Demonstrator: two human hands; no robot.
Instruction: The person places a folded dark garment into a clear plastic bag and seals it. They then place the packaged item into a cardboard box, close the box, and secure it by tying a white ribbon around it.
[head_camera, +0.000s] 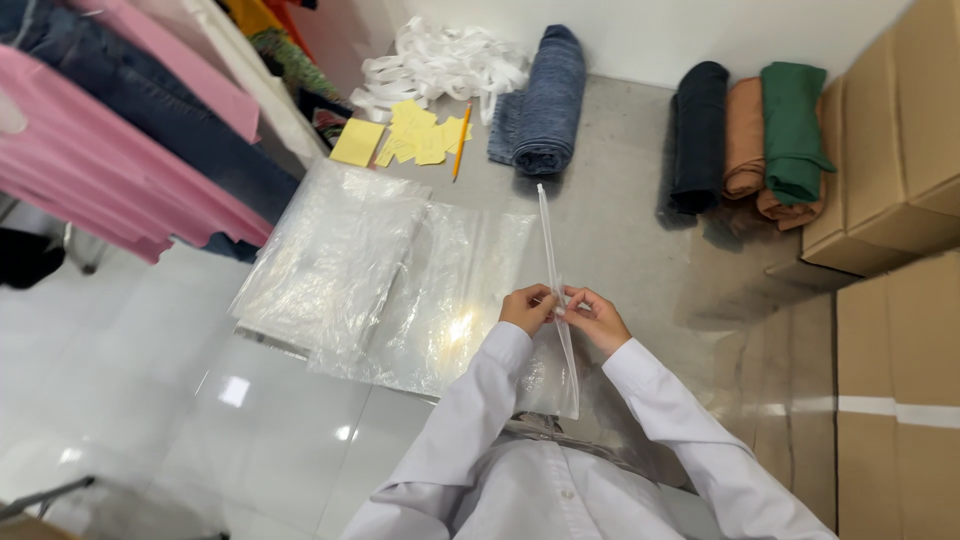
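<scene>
A clear plastic zip bag is held edge-on above the grey table, its white zip strip running from the far end down toward me. My left hand and my right hand pinch that strip from either side, fingertips nearly touching. Both arms wear white sleeves. A stack of flat clear plastic bags lies on the table just left of my hands.
Yellow paper notes and a pencil lie at the back, beside a white strap pile. Rolled blue fabric and dark, tan and green rolls lie farther back. Cardboard boxes stand right; hanging pink and denim clothes are left.
</scene>
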